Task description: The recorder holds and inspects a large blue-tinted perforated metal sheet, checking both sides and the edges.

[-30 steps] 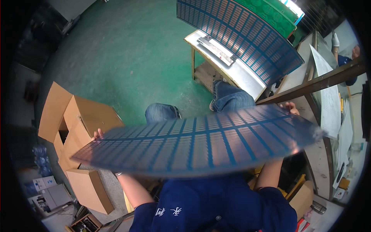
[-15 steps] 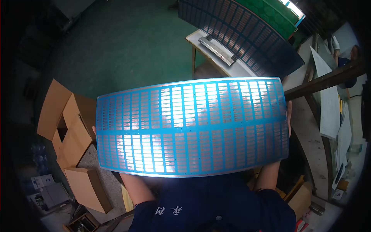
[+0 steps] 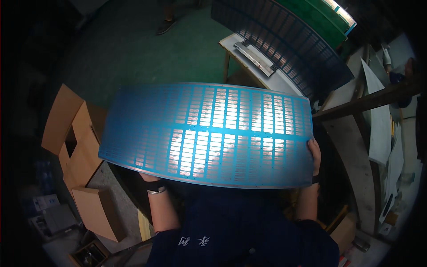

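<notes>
We hold a large blue panel [image 3: 209, 133] up in front of us, its broad face turned toward the camera and covering most of the middle of the view. It is a thin sheet ruled into rows of small rectangular cells, and the cells near its centre shine pale where light catches them. Our right hand [image 3: 315, 153] grips the panel at its right edge, near the lower corner, with the fingers curled over onto the face. Our left hand [image 3: 149, 178] is under the panel's lower edge, toward the left; only its heel and a wristband show, so we cannot tell how its fingers close, though it bears against the sheet. Left of the panel and below it stand open cardboard boxes [image 3: 75, 142] on the floor. Beyond the panel's top edge, to the right, a small white table [image 3: 262, 73] carries a metal bar, and a second, darker gridded panel [image 3: 284, 49] rests on it. A wooden beam [image 3: 369, 101] runs off from the panel's right edge.
</notes>
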The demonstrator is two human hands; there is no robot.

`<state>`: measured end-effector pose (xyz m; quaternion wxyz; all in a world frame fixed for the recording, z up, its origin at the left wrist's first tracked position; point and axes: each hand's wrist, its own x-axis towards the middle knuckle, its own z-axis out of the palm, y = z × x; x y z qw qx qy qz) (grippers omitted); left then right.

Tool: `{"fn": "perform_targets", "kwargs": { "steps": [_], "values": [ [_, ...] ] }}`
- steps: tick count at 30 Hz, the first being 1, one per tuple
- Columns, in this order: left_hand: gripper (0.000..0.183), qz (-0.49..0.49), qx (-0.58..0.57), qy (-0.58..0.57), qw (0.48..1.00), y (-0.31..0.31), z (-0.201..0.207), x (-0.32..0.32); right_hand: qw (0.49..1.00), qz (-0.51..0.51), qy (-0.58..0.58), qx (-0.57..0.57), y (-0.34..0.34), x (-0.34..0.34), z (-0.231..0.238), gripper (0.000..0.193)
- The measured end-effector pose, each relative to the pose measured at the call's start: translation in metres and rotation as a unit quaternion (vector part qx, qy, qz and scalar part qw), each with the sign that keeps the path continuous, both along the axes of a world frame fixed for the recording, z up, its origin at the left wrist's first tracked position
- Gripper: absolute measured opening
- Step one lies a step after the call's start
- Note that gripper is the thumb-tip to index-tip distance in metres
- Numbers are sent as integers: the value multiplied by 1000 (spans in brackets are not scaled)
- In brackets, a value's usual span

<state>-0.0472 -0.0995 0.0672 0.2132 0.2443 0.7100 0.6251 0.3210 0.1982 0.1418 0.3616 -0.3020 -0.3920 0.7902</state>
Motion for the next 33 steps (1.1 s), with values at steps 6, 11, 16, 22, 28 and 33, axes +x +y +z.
{"fn": "perform_targets", "kwargs": {
  "steps": [6,11,16,22,28,33],
  "values": [
    [52,19,538,-492,684,72,42,43,999,0,50,-15,-25,-45,-7,46],
    [45,15,395,-458,796,93,49,77,983,104,128,-79,-53,-73,-19,54],
    [44,17,324,-393,860,93,32,53,981,116,72,-135,-55,-72,-34,43],
    [44,8,285,-368,885,88,5,22,998,51,-32,-26,-8,-59,-27,40],
    [44,15,238,-376,895,101,-30,6,951,146,-233,146,2,-57,-32,33],
    [45,15,203,-406,891,103,-60,3,920,175,-307,172,1,-68,-26,32]
  ]
}}
